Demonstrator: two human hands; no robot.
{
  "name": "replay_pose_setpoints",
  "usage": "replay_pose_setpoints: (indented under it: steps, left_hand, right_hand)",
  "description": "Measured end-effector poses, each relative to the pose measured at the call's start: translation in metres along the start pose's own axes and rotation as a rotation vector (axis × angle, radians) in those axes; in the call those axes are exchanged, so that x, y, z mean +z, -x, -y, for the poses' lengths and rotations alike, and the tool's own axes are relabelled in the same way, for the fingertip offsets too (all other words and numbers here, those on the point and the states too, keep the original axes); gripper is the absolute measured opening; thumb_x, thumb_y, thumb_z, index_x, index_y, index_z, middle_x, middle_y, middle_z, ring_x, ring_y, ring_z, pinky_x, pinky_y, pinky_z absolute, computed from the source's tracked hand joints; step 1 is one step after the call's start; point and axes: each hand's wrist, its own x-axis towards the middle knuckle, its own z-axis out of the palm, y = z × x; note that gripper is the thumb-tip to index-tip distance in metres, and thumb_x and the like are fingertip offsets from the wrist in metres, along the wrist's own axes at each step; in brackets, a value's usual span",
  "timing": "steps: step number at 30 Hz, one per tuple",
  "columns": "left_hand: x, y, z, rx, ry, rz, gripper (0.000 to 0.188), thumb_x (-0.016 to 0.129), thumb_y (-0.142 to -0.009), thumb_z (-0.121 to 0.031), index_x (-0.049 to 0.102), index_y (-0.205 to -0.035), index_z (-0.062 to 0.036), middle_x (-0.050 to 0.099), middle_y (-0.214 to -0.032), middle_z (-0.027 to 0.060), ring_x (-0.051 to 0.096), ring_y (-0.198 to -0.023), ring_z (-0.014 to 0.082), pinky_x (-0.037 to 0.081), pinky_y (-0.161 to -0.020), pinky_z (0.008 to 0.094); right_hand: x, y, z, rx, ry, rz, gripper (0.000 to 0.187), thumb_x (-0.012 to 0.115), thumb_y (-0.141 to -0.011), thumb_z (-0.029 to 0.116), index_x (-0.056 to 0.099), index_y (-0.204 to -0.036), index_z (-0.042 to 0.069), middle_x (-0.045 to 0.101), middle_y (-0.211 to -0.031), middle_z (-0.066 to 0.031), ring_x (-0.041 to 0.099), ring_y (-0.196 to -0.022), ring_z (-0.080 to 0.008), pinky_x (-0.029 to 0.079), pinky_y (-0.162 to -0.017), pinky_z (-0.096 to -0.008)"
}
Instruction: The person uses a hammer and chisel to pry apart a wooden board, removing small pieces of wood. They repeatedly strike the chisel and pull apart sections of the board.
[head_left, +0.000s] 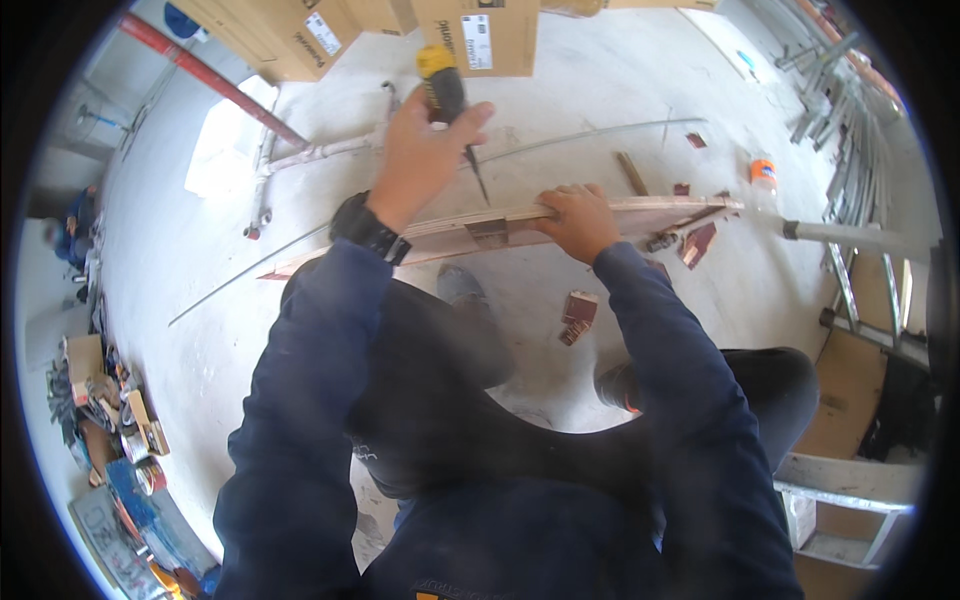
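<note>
My left hand (415,150) is closed around the yellow and black handle of a screwdriver (445,92). Its thin shaft slants down, with the tip just above the top edge of a long wooden board (435,240). I cannot tell whether the tip touches the wood. The board stands on edge across the front of my legs, with a darker rectangular patch or notch near its middle. Right of that patch, my right hand (580,222) grips the board's top edge, fingers curled over it. Small reddish-brown wood offcuts (580,308) lie on the floor beyond my right foot.
Cardboard boxes (490,45) stand at the far side, beside a slanting red pole (215,85). An orange-topped bottle (763,175) and a heap of metal pipes (835,120) are at right. A ladder (850,490) lies near right; tools and boxes (110,400) clutter the left. Another person (75,230) is far left.
</note>
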Motion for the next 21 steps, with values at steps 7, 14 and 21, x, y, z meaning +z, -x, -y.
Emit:
replay_pose_setpoints:
  steps: [7, 14, 21]
  left_hand:
    - [-0.003, -0.001, -0.001, 0.081, -0.250, -0.020, 0.049, 0.076, -0.096, -0.032, 0.059, -0.127, 0.0031, 0.066, -0.092, 0.0047, 0.065, -0.072, 0.0107, 0.053, -0.065, 0.0261]
    - [-0.013, -0.005, -0.002, 0.029, -0.257, -0.042, 0.042, 0.072, -0.099, -0.030, 0.061, -0.125, 0.0002, 0.066, -0.092, 0.0034, 0.063, -0.074, 0.0112, 0.054, -0.069, 0.0269]
    - [-0.009, -0.002, -0.005, -0.047, -0.095, -0.016, 0.038, 0.071, -0.101, -0.034, 0.060, -0.120, -0.0031, 0.069, -0.096, 0.0043, 0.068, -0.084, 0.0127, 0.056, -0.072, 0.0282]
  right_hand:
    - [0.014, 0.001, 0.019, 0.056, 0.095, -0.014, 0.032, 0.072, -0.090, 0.044, 0.075, -0.108, 0.017, 0.074, -0.107, -0.0056, 0.066, -0.109, -0.0278, 0.039, -0.103, -0.0492]
    - [0.030, -0.017, 0.070, 0.058, -0.038, 0.009, 0.032, 0.074, -0.088, 0.043, 0.076, -0.108, 0.018, 0.074, -0.104, -0.0060, 0.066, -0.109, -0.0268, 0.039, -0.102, -0.0462]
    - [0.021, -0.019, 0.023, 0.063, -0.068, 0.088, 0.039, 0.072, -0.089, 0.048, 0.076, -0.112, 0.017, 0.075, -0.108, -0.0092, 0.068, -0.109, -0.0327, 0.043, -0.099, -0.0490]
